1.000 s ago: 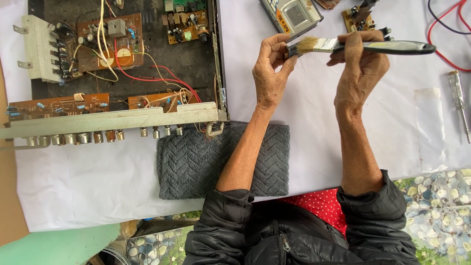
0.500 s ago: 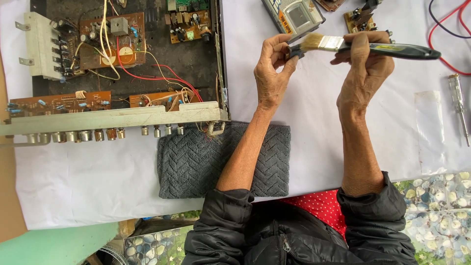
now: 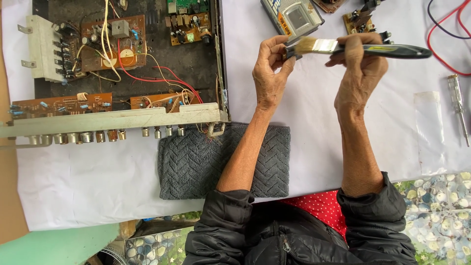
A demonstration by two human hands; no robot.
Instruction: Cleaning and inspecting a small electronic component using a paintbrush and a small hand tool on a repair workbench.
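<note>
While both hands work above the white-covered counter, a paintbrush is held level between them.

From the head view, the right hand is closed around the brush's black handle near the metal ferrule, and the left hand pinches the pale bristles with fingertips drawn narrow on the tuft. The brush hangs in the air, clear of the counter, just below a small grey meter. To the left lies an opened amplifier chassis with brown circuit boards and red and white wires showing. A grey knitted cloth lies under the left forearm, touching the chassis front. A screwdriver rests far right, well apart.
</note>
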